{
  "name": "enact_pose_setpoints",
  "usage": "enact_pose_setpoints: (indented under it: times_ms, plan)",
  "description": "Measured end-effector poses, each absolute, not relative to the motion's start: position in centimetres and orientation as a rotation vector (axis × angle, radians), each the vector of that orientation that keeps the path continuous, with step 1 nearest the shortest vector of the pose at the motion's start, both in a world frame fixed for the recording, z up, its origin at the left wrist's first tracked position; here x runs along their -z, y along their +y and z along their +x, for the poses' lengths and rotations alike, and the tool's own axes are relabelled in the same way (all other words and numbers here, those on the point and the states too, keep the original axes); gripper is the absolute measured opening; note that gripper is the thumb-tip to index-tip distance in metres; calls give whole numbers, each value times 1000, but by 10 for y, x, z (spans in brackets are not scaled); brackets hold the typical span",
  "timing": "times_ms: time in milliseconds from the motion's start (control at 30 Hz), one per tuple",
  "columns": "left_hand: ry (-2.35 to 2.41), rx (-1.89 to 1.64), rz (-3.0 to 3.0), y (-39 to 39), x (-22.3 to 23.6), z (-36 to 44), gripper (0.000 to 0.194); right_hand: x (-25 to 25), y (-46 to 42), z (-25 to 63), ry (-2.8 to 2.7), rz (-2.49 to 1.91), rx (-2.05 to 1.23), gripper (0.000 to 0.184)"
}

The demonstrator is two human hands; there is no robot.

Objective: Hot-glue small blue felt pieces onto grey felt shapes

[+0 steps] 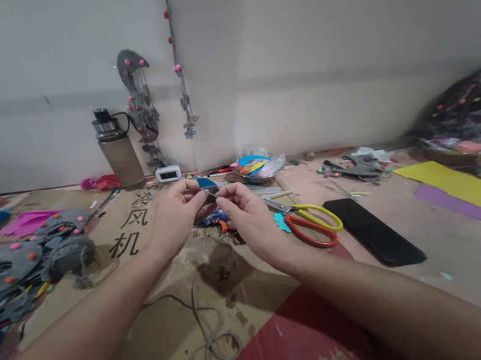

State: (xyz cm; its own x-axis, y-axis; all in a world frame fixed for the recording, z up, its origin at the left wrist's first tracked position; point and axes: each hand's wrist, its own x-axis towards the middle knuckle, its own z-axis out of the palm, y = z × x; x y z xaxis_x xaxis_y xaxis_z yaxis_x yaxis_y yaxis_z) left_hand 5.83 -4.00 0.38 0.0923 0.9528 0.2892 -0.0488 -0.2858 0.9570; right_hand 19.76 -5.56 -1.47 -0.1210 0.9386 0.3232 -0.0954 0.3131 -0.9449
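My left hand (178, 216) and my right hand (246, 213) meet over the cardboard, fingertips pinched close together. Between them is a small, flat blue and dark grey piece (208, 184) with a curved edge, partly hidden by my fingers. The left thumb and fingers grip its left side. My right thumb and forefinger pinch at its lower right; the exact spot they hold is too small to make out. A loose grey cord (210, 337) lies looped on the cardboard (125, 343) below my hands. Scissors (308, 224) with red and yellow handles rest beside my right wrist.
A black phone (373, 231) lies right of the scissors. Grey yarn (70, 256) and grey felt pieces with pompoms (8, 264) are at left. A water bottle (119, 155), a small white clock (168, 174) and a metal bowl (262, 170) stand along the wall. Yellow sheets (475, 188) lie right.
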Motion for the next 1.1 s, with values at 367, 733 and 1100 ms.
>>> enact_pose_setpoints:
  times_ms: [367,733,1100]
  plan:
    - [853,-1511,1056,-28,-2,55,20,20,-62,203,-1949,-854,-509,20]
    - [765,-1714,799,13,28,4,19,20,-26,237,-2163,-1573,-359,30]
    - [788,-1721,813,9,32,11,19,34,-20,235,-2159,-1779,-636,19]
